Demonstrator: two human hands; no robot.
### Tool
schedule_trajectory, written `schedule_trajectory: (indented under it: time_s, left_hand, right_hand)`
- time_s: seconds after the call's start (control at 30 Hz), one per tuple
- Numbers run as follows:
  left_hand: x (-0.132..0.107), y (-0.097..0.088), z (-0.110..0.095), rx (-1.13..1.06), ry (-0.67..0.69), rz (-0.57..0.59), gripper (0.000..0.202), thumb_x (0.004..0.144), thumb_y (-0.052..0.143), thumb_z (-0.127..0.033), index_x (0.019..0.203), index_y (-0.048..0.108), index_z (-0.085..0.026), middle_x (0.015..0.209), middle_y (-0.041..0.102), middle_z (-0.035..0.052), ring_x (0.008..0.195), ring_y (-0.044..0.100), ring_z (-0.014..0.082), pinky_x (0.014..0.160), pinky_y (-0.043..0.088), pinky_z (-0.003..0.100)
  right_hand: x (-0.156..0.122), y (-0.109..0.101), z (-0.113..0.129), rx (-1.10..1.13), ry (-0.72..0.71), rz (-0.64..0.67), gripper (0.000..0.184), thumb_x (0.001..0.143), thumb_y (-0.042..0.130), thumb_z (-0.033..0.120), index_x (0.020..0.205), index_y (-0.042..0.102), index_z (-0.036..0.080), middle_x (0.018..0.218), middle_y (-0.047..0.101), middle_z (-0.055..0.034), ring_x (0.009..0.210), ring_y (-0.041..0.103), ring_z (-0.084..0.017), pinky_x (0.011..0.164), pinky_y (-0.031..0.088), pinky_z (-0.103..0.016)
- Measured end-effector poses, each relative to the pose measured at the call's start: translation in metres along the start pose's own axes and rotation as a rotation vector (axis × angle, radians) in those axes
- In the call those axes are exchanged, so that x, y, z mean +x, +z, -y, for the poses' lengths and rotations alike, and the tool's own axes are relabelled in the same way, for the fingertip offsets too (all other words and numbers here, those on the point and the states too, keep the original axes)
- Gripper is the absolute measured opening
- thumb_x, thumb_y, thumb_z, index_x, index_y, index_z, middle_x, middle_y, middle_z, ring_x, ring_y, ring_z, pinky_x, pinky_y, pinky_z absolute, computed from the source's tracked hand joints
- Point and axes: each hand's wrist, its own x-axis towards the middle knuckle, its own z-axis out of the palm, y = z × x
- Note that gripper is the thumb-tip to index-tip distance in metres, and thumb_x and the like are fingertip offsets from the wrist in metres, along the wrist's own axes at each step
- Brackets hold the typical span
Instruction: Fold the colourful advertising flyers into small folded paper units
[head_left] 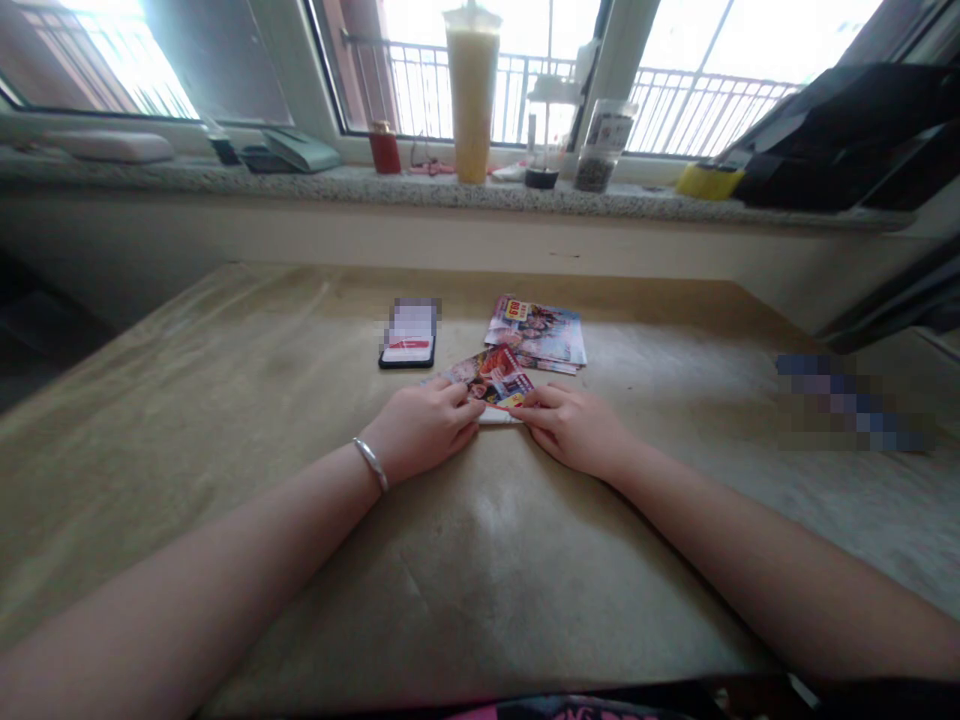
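Observation:
A colourful printed flyer [495,377] lies on the table between my hands, its near edge folded over so that a white strip shows. My left hand [424,425], with a silver bangle at the wrist, grips the flyer's left side between thumb and fingers. On the right side, my right hand [574,425] pinches the same near edge. Just beyond is a small stack of similar flyers [544,332], slightly fanned out. To the left of that stack rests a phone [409,333] with its screen lit and blurred.
The brown table [225,450] reaches to a wall under a granite windowsill [300,185]. On the sill stand a tall yellow-filled tumbler [472,100], a red bottle [385,148], a clear container [602,145] and a black bag [825,140]. A blurred blue item [847,400] lies at far right.

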Motion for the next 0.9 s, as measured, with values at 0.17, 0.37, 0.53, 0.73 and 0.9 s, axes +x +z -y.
schedule_trajectory:
  time_s: [0.17, 0.37, 0.53, 0.73, 0.9]
  left_hand:
    - [0.001, 0.001, 0.0, 0.009, -0.003, 0.011, 0.028, 0.092, 0.043, -0.034, 0.108, 0.062, -0.021, 0.095, 0.061, 0.0086, 0.091, 0.057, 0.0226, 0.066, 0.047, 0.03]
    - [0.001, -0.001, -0.003, 0.014, -0.016, 0.042, 0.031, 0.091, 0.044, -0.035, 0.117, 0.058, -0.024, 0.098, 0.06, 0.0091, 0.088, 0.058, 0.0226, 0.064, 0.047, 0.029]
    - [0.002, -0.003, -0.008, 0.003, -0.041, 0.061, 0.031, 0.09, 0.045, -0.034, 0.114, 0.059, -0.021, 0.098, 0.06, 0.0106, 0.088, 0.058, 0.0236, 0.068, 0.048, 0.033]
    - [0.005, -0.001, -0.012, -0.032, 0.022, 0.061, 0.033, 0.092, 0.041, -0.027, 0.116, 0.059, -0.013, 0.109, 0.06, 0.0137, 0.103, 0.055, 0.0258, 0.088, 0.047, 0.039]
    - [0.005, 0.0, -0.015, -0.044, 0.043, 0.075, 0.04, 0.09, 0.045, -0.033, 0.121, 0.055, -0.009, 0.115, 0.057, 0.0165, 0.106, 0.053, 0.0266, 0.092, 0.046, 0.04]
  right_hand:
    - [0.001, 0.002, -0.002, 0.049, -0.015, -0.014, 0.032, 0.087, 0.05, 0.018, 0.114, 0.066, 0.022, 0.101, 0.064, -0.0075, 0.09, 0.056, -0.019, 0.078, 0.046, -0.031]
    - [0.0, 0.0, -0.001, 0.006, -0.004, 0.005, 0.032, 0.087, 0.05, 0.019, 0.115, 0.065, 0.022, 0.1, 0.065, -0.0076, 0.088, 0.057, -0.02, 0.075, 0.046, -0.031]
    - [0.0, -0.003, 0.002, -0.025, 0.012, 0.0, 0.028, 0.088, 0.05, 0.021, 0.112, 0.066, 0.023, 0.099, 0.066, -0.0068, 0.087, 0.059, -0.019, 0.073, 0.046, -0.03]
    - [-0.001, -0.003, 0.001, 0.001, 0.03, -0.007, 0.024, 0.09, 0.048, 0.022, 0.103, 0.068, 0.021, 0.1, 0.067, -0.0055, 0.089, 0.06, -0.019, 0.075, 0.046, -0.03]
    - [-0.003, -0.001, -0.001, 0.031, 0.027, -0.024, 0.023, 0.088, 0.052, 0.021, 0.104, 0.069, 0.023, 0.099, 0.066, -0.0053, 0.088, 0.059, -0.018, 0.073, 0.045, -0.028]
